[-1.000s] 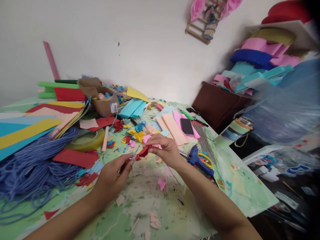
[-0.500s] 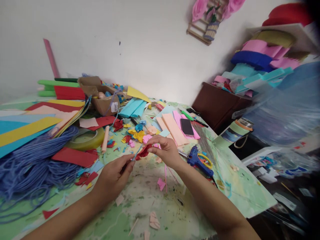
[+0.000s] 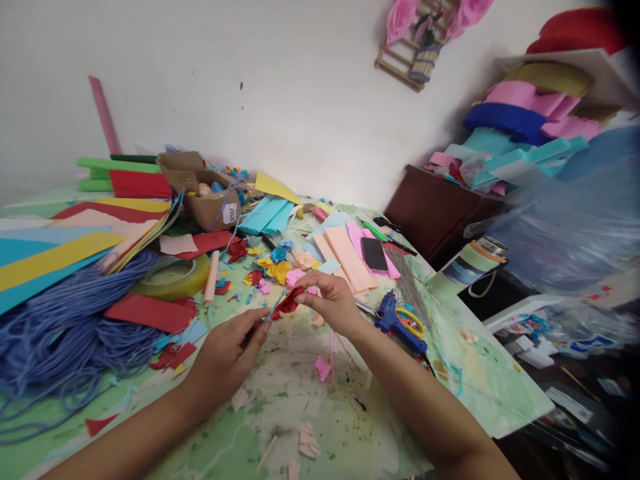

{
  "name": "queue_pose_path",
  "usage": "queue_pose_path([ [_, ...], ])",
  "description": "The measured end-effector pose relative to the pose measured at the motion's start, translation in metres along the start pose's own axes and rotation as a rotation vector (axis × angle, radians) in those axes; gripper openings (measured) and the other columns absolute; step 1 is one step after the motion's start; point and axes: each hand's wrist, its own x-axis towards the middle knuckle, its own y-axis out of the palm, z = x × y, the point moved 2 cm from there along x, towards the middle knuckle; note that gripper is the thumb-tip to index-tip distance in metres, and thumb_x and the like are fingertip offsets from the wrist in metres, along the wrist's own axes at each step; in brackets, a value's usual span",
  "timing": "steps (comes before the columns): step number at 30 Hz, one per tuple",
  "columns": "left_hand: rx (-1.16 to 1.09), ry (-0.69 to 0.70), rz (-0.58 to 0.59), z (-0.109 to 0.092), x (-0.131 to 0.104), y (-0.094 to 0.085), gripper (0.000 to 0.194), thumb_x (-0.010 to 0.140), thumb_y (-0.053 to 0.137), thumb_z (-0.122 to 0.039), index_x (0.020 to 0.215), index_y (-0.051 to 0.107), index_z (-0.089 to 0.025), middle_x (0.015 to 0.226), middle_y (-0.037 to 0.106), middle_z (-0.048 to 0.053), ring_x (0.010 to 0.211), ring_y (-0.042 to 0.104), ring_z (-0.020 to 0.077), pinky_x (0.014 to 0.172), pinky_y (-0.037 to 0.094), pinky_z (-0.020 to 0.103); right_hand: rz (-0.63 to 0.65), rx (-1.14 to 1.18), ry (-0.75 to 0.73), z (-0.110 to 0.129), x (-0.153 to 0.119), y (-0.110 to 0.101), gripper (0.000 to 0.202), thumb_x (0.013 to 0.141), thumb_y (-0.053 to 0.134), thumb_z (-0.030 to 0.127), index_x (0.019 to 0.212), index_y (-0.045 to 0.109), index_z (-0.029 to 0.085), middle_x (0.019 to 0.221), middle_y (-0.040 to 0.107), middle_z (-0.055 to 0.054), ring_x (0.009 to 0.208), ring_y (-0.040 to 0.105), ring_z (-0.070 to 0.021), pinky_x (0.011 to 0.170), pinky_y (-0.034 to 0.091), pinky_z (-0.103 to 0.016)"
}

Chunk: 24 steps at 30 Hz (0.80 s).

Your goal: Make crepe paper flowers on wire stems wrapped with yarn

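Between my two hands is a crumpled piece of dark red paper (image 3: 289, 302), above the middle of the green table. My right hand (image 3: 327, 301) pinches its upper right edge between thumb and fingertips. A thin light blue strip (image 3: 274, 307) runs beside the red paper, and my left hand (image 3: 227, 350) holds its lower end with fingers closed. The inner side of my left fingers is partly hidden. Just beyond the hands lie small crumpled pieces, among them a yellow one (image 3: 279, 272) and a pink one (image 3: 293, 277).
A blue glue gun (image 3: 397, 323) and yellow-handled scissors (image 3: 411, 321) lie right of my right hand. Farther back is a phone (image 3: 374, 255). Blue cord (image 3: 75, 340), clear tape (image 3: 173, 279) and a cardboard box (image 3: 213, 208) are on the left. A flask (image 3: 473, 263) stands at the right.
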Motion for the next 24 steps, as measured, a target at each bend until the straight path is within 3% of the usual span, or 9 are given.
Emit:
queue_pose_path([
  [24,0.105,0.141,-0.002,-0.0087,0.0013,-0.0027,0.026,0.093,0.045,-0.031,0.099,0.065,-0.014,0.084,0.076,0.006,0.072,0.072,0.0168,0.063,0.056,0.023,0.056,0.108,0.165,-0.0097,-0.0002,-0.0008,0.026,0.071,0.077,0.044,0.077,0.07,0.02,0.073,0.067,-0.001,0.071,0.061,-0.0156,0.075,0.047,-0.031],
])
